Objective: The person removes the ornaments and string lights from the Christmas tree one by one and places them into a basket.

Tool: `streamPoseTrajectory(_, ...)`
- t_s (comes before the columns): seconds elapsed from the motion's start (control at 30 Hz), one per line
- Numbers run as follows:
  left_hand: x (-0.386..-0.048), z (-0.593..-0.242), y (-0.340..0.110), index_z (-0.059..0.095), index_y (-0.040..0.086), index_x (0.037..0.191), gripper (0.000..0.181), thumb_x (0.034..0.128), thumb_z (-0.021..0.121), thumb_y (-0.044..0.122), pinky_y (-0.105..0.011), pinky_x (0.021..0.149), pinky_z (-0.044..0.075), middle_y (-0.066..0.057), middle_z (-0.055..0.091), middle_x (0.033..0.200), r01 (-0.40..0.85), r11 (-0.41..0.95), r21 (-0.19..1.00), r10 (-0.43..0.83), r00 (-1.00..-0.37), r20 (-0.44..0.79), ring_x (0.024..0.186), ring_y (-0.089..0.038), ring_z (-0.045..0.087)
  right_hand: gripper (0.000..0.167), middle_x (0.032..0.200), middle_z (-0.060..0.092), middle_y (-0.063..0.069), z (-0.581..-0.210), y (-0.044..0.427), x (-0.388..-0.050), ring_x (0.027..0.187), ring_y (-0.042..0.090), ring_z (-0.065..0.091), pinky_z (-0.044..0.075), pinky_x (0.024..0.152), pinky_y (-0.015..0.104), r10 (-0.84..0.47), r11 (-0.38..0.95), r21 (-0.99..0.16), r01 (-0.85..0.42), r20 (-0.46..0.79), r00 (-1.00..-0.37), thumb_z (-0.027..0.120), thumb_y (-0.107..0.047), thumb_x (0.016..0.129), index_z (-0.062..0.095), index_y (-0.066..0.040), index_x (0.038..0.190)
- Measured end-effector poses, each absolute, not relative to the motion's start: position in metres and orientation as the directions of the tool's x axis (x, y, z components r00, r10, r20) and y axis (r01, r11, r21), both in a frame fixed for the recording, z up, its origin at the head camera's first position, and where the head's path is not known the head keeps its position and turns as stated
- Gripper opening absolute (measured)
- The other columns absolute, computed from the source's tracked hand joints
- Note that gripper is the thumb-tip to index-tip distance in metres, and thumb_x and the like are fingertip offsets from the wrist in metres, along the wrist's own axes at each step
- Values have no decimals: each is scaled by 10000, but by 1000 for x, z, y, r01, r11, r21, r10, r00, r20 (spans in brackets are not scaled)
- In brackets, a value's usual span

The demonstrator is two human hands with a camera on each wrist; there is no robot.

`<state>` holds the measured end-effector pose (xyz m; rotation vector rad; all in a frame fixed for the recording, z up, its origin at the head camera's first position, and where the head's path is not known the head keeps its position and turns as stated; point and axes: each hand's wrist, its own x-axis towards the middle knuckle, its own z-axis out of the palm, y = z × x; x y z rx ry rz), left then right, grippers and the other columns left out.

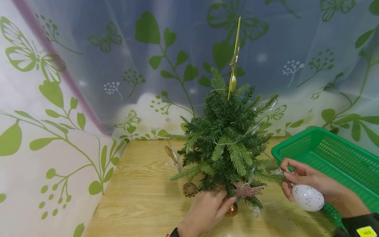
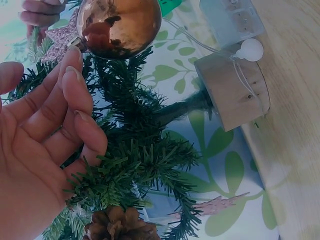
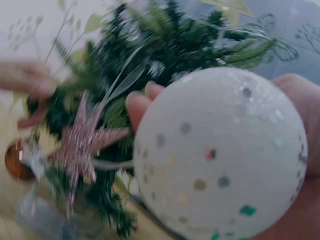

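A small green artificial tree [image 1: 228, 138] stands on the wooden table, a gold star upright at its top. At its lower front, my left hand [image 1: 205, 210] reaches among the branches beside a copper ball [image 1: 232, 209]; in the left wrist view its fingers are slightly bent, close to the ball [image 2: 120, 25]. A pink glitter star [image 1: 247, 190] hangs just right of that hand. To the right of the tree, my right hand [image 1: 316, 184] pinches the string of a white speckled ball [image 1: 308, 197], which hangs against the palm and fills much of the right wrist view [image 3: 220, 155].
A green plastic basket [image 1: 343, 158] stands at the right, behind my right hand. A pine cone [image 1: 189, 189] and a gold ornament [image 1: 173, 157] hang on the tree's left. The left wrist view shows the wooden base [image 2: 232, 90] with a clear box [image 2: 232, 20]. A printed curtain hangs behind.
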<state>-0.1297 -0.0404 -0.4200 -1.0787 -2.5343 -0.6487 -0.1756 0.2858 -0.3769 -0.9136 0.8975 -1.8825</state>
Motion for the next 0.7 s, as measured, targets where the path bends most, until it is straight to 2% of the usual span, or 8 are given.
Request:
streamPoseTrajectory(0.07, -130, -419, -41, 475, 194, 668, 443, 1053, 360, 379, -70, 417, 232, 160, 300, 540, 733, 616, 289, 592, -673, 443, 425, 79, 234, 440, 1064, 639, 177, -380, 286, -175, 985, 274, 647, 481, 598, 344, -870, -407, -871, 276, 277, -408, -8, 50, 1007, 354, -83, 1220)
streamPoseTrajectory(0.13, -129, -419, -41, 469, 200, 670, 441, 1055, 351, 381, -75, 415, 228, 158, 296, 542, 728, 618, 295, 593, -679, 433, 421, 78, 235, 447, 1049, 647, 173, -385, 287, -175, 963, 265, 655, 456, 539, 402, -860, -409, -882, 233, 287, -422, -17, 49, 1004, 355, -85, 1212)
streamPoseTrajectory(0.23, -129, -418, -41, 465, 208, 674, 435, 1056, 349, 379, -83, 416, 221, 154, 293, 544, 722, 620, 305, 591, -686, 423, 417, 73, 236, 462, 948, 619, 184, -392, 290, -176, 875, 277, 636, 326, 572, 489, -854, -409, -887, 216, 288, -433, -30, 48, 1000, 357, -74, 1221)
streamPoseTrajectory(0.33, -129, -418, -41, 477, 211, 681, 431, 1058, 347, 374, -84, 413, 222, 156, 299, 543, 721, 618, 314, 592, -690, 416, 415, 74, 240, 476, 858, 552, 206, -397, 294, -177, 811, 305, 605, 383, 636, 510, -838, -405, -900, 162, 294, -461, -8, 74, 997, 355, -42, 1283)
streamPoseTrajectory(0.4, -130, -418, -42, 495, 204, 685, 433, 1057, 351, 375, -76, 414, 233, 161, 310, 547, 722, 617, 312, 593, -688, 419, 420, 80, 244, 480, 839, 546, 196, -398, 297, -178, 794, 309, 601, 455, 670, 477, -806, -388, -917, 90, 290, -516, 31, 91, 1002, 381, -28, 1308)
streamPoseTrajectory(0.5, -130, -419, -42, 510, 192, 687, 438, 1055, 357, 374, -70, 411, 240, 159, 316, 545, 726, 613, 312, 595, -684, 422, 419, 82, 239, 460, 893, 625, 130, -399, 299, -175, 821, 265, 641, 533, 713, 426, -740, -321, -947, -30, 270, -616, 115, 96, 1018, 449, -27, 1310)
streamPoseTrajectory(0.57, -130, -419, -42, 521, 183, 691, 437, 1053, 366, 372, -63, 412, 247, 160, 319, 547, 731, 611, 305, 597, -678, 428, 422, 86, 237, 416, 903, 652, 108, -399, 299, -172, 816, 244, 657, 555, 688, 411, -672, -266, -957, -118, 272, -689, 190, 112, 1017, 509, -15, 1252)
streamPoseTrajectory(0.7, -131, -420, -44, 532, 182, 696, 435, 1053, 369, 370, -61, 417, 251, 161, 319, 543, 732, 610, 304, 601, -677, 425, 419, 88, 244, 318, 887, 675, 110, -400, 296, -165, 782, 227, 676, 571, 645, 378, -504, -191, -938, -288, 345, -792, 317, 156, 985, 571, 50, 1144)
